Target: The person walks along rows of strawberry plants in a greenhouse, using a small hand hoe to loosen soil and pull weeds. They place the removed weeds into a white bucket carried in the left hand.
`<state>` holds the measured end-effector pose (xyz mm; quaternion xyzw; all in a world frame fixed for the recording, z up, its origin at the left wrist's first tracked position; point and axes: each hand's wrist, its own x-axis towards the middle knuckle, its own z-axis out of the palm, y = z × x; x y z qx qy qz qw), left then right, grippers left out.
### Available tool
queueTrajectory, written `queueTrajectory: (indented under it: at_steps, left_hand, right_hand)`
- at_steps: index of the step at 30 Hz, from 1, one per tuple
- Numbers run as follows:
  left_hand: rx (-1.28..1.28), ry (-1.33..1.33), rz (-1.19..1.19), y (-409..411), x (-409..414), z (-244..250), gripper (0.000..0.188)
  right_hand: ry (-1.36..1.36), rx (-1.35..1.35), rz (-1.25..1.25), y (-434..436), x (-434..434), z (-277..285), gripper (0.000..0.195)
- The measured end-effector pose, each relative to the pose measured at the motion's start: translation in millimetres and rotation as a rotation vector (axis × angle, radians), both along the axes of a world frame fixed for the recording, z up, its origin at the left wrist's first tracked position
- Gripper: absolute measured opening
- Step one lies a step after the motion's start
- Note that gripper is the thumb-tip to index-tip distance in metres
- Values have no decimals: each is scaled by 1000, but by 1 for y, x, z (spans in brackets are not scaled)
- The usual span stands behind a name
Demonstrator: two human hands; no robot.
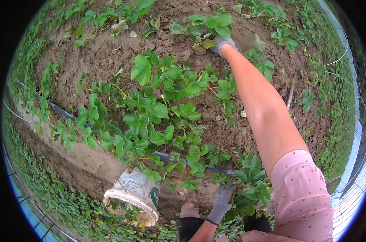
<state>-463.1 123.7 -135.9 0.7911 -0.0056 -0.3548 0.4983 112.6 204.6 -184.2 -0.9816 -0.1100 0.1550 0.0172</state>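
Note:
My right hand (223, 45), in a grey glove, reaches far forward to the base of a strawberry plant (211, 22) at the top centre; leaves hide its fingertips. A yellowed leaf (209, 44) lies against the glove. My left hand (221, 201), also gloved in grey, is low in the view beside another strawberry plant (255, 175), its fingers partly under the leaves. Whether either hand grips anything is hidden. Left of it, a dirty white plastic bucket (134, 190) lies tipped on its side, with leaves inside.
A large leafy strawberry plant (152, 106) spreads over the soil between my hands. A dark drip irrigation hose (64, 112) crosses the bed beneath the leaves. More plants (282, 33) grow at the upper right, near a stick (290, 95).

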Motion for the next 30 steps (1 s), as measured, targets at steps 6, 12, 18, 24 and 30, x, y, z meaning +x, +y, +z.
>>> queueTrajectory:
  at_steps: [6,12,18,24,30]
  left_hand:
    - [72,-120,36,11,5,19,36]
    - [68,-105,79,11,12,34,36]
    - [77,-72,12,5,16,36,37]
    - [49,-54,28,11,25,41,49]
    - [-91,1,169,26,32,48,61]
  right_hand:
    - [-78,179,-3,4,-15,5,50]
    - [-113,145,45,-4,-36,1,53]
    - [-210,-40,168,-10,-56,0,41]
    - [-148,-455,344,-6,-51,14,46]
    - [-131,-523,347,11,-20,23,44]
